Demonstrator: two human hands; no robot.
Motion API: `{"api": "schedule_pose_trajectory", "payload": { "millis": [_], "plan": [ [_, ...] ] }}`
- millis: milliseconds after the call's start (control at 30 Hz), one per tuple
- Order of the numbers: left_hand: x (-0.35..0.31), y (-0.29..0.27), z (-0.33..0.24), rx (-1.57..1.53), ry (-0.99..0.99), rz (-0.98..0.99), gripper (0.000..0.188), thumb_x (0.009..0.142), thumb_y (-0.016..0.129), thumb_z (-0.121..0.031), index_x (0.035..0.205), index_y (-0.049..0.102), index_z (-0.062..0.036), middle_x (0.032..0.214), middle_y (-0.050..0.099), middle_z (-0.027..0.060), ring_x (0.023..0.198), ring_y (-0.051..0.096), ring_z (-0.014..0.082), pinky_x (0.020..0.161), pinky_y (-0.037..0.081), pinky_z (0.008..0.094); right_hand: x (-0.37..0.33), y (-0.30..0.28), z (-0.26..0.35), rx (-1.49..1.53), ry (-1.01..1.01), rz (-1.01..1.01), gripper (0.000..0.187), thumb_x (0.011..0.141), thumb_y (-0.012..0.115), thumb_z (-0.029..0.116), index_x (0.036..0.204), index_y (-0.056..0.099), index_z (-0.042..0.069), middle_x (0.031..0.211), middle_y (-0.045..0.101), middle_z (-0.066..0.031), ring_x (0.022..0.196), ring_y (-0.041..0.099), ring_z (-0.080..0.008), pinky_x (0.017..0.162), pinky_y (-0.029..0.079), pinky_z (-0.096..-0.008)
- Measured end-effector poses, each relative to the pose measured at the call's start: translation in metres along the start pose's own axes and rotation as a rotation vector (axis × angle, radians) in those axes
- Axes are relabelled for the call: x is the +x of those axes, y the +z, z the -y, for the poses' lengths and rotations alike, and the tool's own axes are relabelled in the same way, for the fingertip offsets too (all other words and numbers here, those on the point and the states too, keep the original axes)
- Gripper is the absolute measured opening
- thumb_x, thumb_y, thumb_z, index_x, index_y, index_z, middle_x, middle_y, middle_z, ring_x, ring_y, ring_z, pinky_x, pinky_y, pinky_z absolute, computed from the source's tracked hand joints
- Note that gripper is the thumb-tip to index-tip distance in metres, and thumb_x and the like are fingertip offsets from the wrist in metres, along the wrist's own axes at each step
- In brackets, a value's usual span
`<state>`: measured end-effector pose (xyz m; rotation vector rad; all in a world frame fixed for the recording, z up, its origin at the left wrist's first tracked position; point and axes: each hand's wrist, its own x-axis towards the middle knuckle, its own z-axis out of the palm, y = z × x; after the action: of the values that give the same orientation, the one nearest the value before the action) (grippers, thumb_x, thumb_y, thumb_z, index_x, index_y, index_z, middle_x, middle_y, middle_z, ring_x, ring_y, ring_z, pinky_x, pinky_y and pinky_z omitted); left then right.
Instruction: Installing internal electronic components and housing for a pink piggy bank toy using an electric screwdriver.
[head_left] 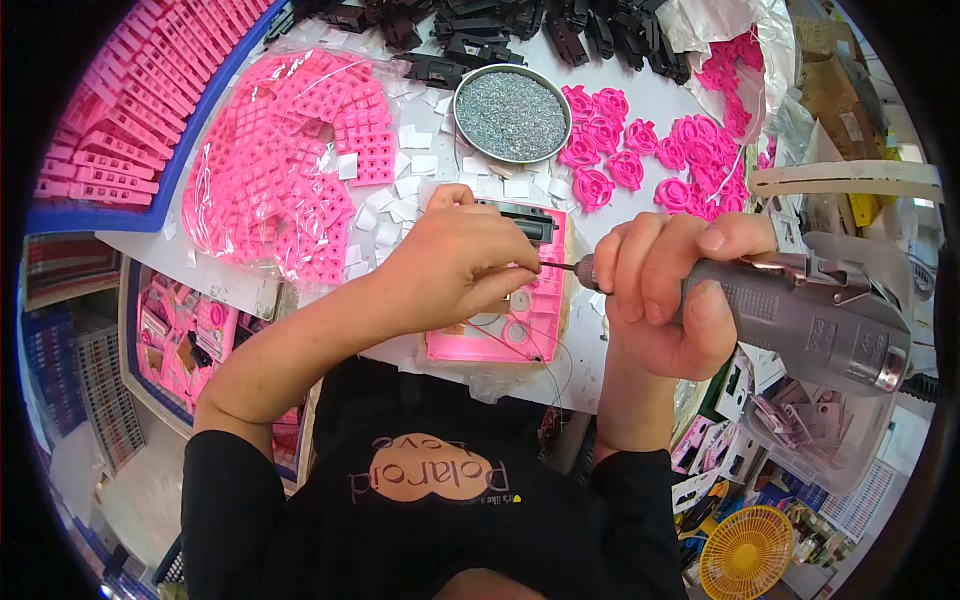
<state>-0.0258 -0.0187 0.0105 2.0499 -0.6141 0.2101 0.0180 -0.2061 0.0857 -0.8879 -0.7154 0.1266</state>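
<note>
My right hand (670,290) is wrapped round a grey electric screwdriver (800,320), held nearly level with its thin bit (557,266) pointing left. The fingers of my left hand (465,250) are pinched together at the tip of the bit; whatever lies between them is too small to make out. Beneath that hand lies a pink plastic housing (465,347) with thin wires running from it. A black plastic part (535,224) sits at the housing's far side, partly covered by my left hand.
Beyond the housing stands a round tin of small screws (512,115). Pink ring-shaped parts (625,168) lie to its right, a clear bag of pink parts (290,165) to its left. White paper squares (408,187) are scattered between. Black parts (480,50) line the far edge.
</note>
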Motion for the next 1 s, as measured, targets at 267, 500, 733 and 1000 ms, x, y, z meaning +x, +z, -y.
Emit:
{"api": "schedule_pose_trajectory", "payload": {
  "millis": [267,500,733,1000],
  "plan": [
    [-0.007,0.008,0.000,-0.092,-0.041,-0.068,0.012,0.077,0.075,-0.007,0.084,0.068,-0.0118,0.072,0.060,-0.0008,0.068,0.057,0.0176,0.078,0.034,0.0354,-0.004,0.004,0.001,0.017,0.029,0.023,0.033,0.090,0.067,0.017,0.111,0.044,0.007,0.062,0.050,-0.0051,0.054,0.046,-0.0153,0.055,0.045,-0.0354],
    [-0.003,0.014,-0.001,0.276,0.177,-0.310,0.020,0.068,0.079,-0.008,0.080,0.065,-0.0143,0.072,0.059,-0.0019,0.067,0.054,0.0195,0.077,0.033,0.0393,-0.003,0.003,-0.006,0.009,0.023,-0.002,0.033,0.091,0.067,0.016,0.112,0.043,0.006,0.062,0.051,-0.0056,0.054,0.047,-0.0153,0.054,0.045,-0.0359],
    [0.011,0.013,-0.009,0.448,-0.012,-0.204,0.032,0.071,0.081,-0.028,0.096,0.065,-0.0150,0.097,0.063,-0.0008,0.095,0.058,0.0204,0.094,0.031,0.0477,0.006,-0.016,-0.021,-0.185,-0.113,0.047,0.027,0.093,0.054,0.013,0.119,0.046,0.007,0.062,0.044,-0.0017,0.050,0.040,-0.0138,0.052,0.040,-0.0347],
    [0.008,0.022,0.014,0.637,-0.136,-0.011,0.031,0.074,0.078,-0.028,0.098,0.064,-0.0154,0.100,0.062,-0.0018,0.105,0.056,0.0188,0.103,0.028,0.0544,0.009,-0.038,-0.063,-0.289,0.001,-0.184,0.018,0.090,0.053,0.001,0.105,0.045,0.004,0.062,0.045,-0.0051,0.049,0.040,-0.0128,0.047,0.036,-0.0314]
  ]
}}
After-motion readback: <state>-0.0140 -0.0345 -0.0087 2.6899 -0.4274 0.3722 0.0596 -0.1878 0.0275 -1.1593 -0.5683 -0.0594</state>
